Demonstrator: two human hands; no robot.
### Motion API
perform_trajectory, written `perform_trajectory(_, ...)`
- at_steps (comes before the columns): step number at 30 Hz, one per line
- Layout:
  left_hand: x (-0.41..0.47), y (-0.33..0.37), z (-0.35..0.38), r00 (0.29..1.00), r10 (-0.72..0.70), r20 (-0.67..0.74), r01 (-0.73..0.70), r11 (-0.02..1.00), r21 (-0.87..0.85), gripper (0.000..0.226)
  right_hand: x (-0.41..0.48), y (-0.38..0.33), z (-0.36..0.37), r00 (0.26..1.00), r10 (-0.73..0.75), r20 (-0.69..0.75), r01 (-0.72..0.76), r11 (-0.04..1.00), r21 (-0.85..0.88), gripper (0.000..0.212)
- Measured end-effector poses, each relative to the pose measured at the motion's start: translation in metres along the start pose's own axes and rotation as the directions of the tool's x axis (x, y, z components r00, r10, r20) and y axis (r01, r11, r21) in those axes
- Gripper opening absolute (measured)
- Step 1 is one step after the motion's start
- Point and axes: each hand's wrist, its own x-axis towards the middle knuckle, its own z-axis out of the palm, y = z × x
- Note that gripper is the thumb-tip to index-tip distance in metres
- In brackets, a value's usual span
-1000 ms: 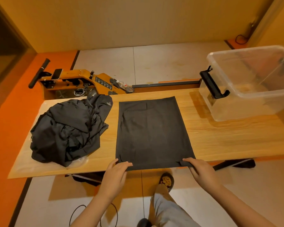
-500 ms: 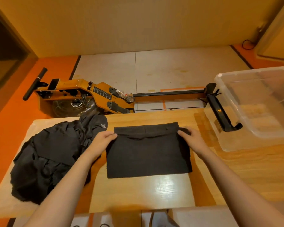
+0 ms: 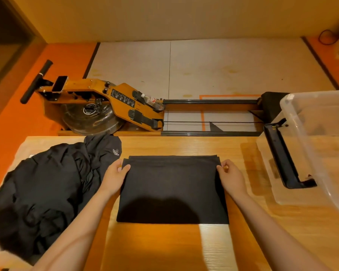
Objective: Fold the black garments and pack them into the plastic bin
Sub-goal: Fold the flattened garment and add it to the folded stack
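A folded black garment [image 3: 172,189] lies flat on the middle of the worktop [image 3: 164,249]. The left hand [image 3: 115,177] pinches its far left corner and the right hand [image 3: 231,176] its far right corner, each grip closed on cloth. A pile of black garments [image 3: 43,192] sits just beside it on the left. The plastic bin [image 3: 313,145] stands apart on the right.

Folded garment [image 3: 172,189]: black cloth, matt, lying smooth.
Garment pile [image 3: 47,192]: black cloth, thinner-looking, crumpled, faint sheen on the creases.
Table [image 3: 164,249]: pale wood grain, lacquered, glossy where light strikes.
Plastic bin [image 3: 311,153]: clear, smooth plastic; its latch handle [image 3: 280,153] is black matt plastic.
Rowing machine [image 3: 123,98]: varnished wood frame, clear glossy tank [image 3: 90,122], dark rails [image 3: 209,101].
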Motion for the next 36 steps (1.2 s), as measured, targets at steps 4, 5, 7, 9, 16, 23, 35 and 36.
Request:
perform_trajectory(4,0.014,-0.001,-0.003,0.998,0.029,-0.056,-0.023,0.994,0.108,0.044,0.001,0.001,0.002,0.998,0.019,-0.055,-0.019,1.000,-0.003,0.012)
perform_trajectory(5,0.017,-0.002,-0.002,0.998,0.029,-0.064,-0.020,0.990,0.138,0.043,0.002,0.000,0.003,0.997,0.024,-0.068,-0.025,1.000,-0.017,0.012)
perform_trajectory(7,0.022,-0.001,0.003,0.997,0.044,-0.068,-0.029,0.977,0.213,0.036,0.004,-0.002,0.004,0.996,0.038,-0.075,-0.042,0.997,-0.059,0.011)
perform_trajectory(9,0.024,0.002,0.008,0.996,0.038,-0.078,-0.011,0.948,0.319,0.029,0.007,-0.004,0.004,0.996,0.063,-0.059,-0.068,0.993,-0.097,0.013)
perform_trajectory(16,-0.014,0.010,0.037,0.874,0.308,-0.377,-0.070,0.846,0.529,0.045,-0.009,-0.010,0.007,0.899,-0.410,-0.152,0.334,0.869,-0.365,0.033)
perform_trajectory(23,-0.071,-0.033,0.129,0.961,0.273,-0.043,-0.174,0.720,0.672,0.066,-0.007,0.009,0.039,0.780,-0.442,0.444,0.624,0.493,-0.605,0.063)
perform_trajectory(35,-0.017,-0.025,0.078,0.811,0.555,0.184,-0.441,0.374,0.816,0.065,-0.104,0.013,0.051,0.927,-0.272,0.258,0.375,0.654,-0.657,0.074)
perform_trajectory(36,-0.031,-0.034,0.092,0.819,0.542,0.189,-0.456,0.414,0.788,0.067,-0.100,0.016,0.050,0.908,-0.309,0.283,0.418,0.634,-0.650,0.063)
